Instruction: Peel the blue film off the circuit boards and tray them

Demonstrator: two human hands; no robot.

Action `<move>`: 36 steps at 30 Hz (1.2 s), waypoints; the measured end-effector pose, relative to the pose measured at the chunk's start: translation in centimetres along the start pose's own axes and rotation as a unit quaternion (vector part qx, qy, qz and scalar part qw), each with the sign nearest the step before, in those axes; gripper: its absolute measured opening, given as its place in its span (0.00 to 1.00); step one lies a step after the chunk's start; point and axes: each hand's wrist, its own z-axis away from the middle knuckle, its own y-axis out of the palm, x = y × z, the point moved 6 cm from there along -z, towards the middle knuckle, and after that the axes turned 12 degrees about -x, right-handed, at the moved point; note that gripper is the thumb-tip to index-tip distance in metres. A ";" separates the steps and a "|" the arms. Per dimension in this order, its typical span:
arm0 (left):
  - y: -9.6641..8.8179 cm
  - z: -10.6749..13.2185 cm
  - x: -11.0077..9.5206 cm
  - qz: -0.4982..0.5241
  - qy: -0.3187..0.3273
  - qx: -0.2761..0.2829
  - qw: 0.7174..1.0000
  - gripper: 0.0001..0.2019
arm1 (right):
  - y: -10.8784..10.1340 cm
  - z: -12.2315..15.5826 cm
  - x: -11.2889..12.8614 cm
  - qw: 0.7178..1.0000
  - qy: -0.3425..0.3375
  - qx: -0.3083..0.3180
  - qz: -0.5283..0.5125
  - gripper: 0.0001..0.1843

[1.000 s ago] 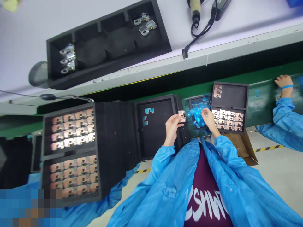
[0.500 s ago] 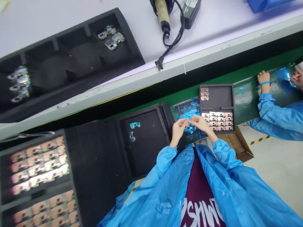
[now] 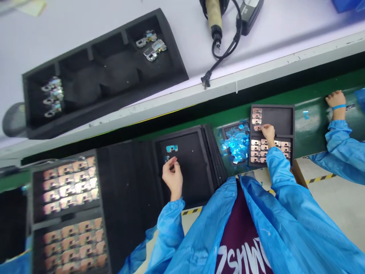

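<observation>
My left hand hovers over a black foam tray in front of me. Its fingers are pinched on a small blue-filmed metal part at the tray's upper left. A second blue-filmed part lies just above it. My right hand reaches into a smaller black tray on the right. There its fingertips close on a copper-coloured part, below a short column of similar parts. Rows of such parts fill that tray's lower section.
A pile of blue film scraps lies between the two trays. A large tray of copper parts is at the left. On the white bench sit a compartment tray and an electric screwdriver. A co-worker's hand rests far right.
My hands were together over the blue film pile; they have parted. The left moved left to the middle tray with a part, and the right moved up into the right tray.
</observation>
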 end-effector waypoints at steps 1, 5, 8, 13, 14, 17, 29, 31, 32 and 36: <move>-0.6 -0.4 0.9 -0.009 -0.005 -0.010 1.000 0.15 | 0.0 -0.1 0.1 1.000 0.004 -0.006 0.006 0.13; -2.3 -1.1 3.3 -0.027 -0.030 -0.021 0.999 0.15 | 0.0 -0.5 0.5 0.999 0.018 -0.033 0.014 0.12; -3.1 -0.9 4.2 -0.042 -0.044 -0.033 0.998 0.16 | -0.1 -0.3 0.6 0.998 0.025 -0.054 0.014 0.14; -3.1 -0.4 5.0 -0.048 -0.058 -0.037 0.996 0.16 | -0.2 0.4 0.5 0.996 0.029 -0.078 0.010 0.16; -3.1 -0.3 5.0 -0.049 -0.060 -0.035 0.996 0.16 | -0.2 0.4 0.5 0.996 0.030 -0.080 0.010 0.17; -2.9 -0.5 5.1 -0.057 -0.059 -0.029 0.996 0.15 | -0.1 0.5 0.7 0.996 0.038 -0.080 0.013 0.19; -2.5 -0.6 4.5 -0.085 -0.029 -0.023 0.996 0.15 | -0.2 2.6 2.4 0.988 -0.025 -0.136 0.066 0.18; -1.9 -1.0 4.4 -0.100 -0.013 -0.019 0.995 0.15 | -0.6 2.9 2.9 0.987 -0.038 -0.146 0.063 0.22; -1.5 -1.3 4.4 -0.106 -0.004 -0.013 0.994 0.15 | -0.8 3.0 3.2 0.986 -0.047 -0.151 0.057 0.22; 0.4 -3.3 4.2 -0.114 0.030 0.005 0.993 0.20 | -2.0 4.2 4.1 0.982 -0.102 -0.157 0.015 0.17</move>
